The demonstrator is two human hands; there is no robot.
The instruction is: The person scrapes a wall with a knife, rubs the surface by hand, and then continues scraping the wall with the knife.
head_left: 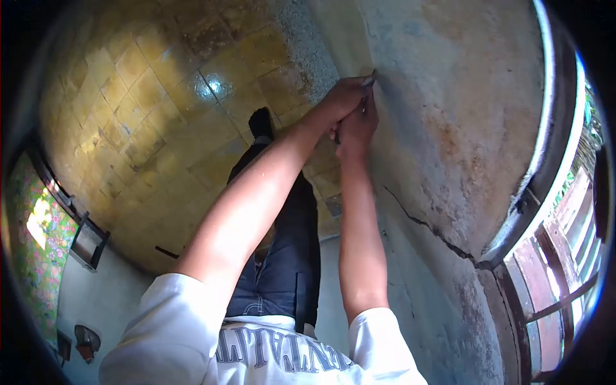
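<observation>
My left hand [346, 95] and my right hand [359, 126] are close together, touching, out in front of me at the wall [443, 96]. Both are closed around a slim tool [368, 81] with a greyish, metal-looking end. Its tip meets or nearly meets the wall surface. Fingers cover most of the tool, so its exact kind is hidden. The wall beside my hands is patchy, with brown stains and worn plaster.
A long crack [430, 228] runs across the wall to the window frame [507, 308] on the right. Yellowish tiles [147, 90] cover the floor, with a shiny spot of light. Flowered fabric [38, 237] and a dark-framed object [90, 242] are at the far left.
</observation>
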